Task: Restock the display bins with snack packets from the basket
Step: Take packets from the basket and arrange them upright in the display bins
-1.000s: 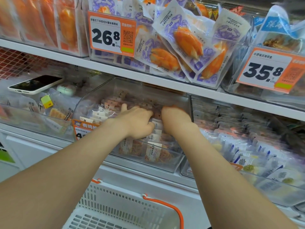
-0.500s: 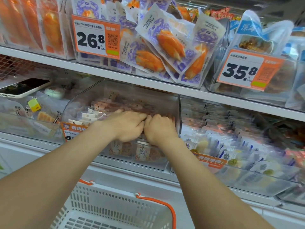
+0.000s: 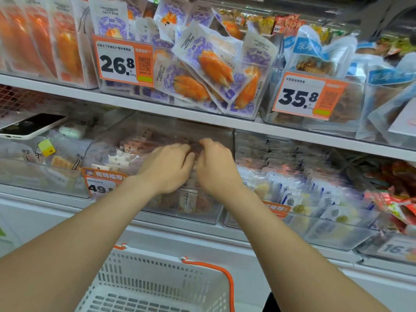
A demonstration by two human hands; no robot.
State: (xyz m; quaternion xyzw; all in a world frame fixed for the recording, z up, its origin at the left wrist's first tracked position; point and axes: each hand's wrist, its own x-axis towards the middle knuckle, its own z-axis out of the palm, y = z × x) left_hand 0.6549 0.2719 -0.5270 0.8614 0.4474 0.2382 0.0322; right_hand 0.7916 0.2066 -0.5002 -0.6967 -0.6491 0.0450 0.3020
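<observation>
The clear bin holds snack packets, with the white basket below. Your left hand and right hand curl among the packets side by side; you cannot tell whether either pinches 1.

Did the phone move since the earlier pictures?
No. The phone still lies on the left bin, under the shelf, as before; only the camera shifted.
</observation>
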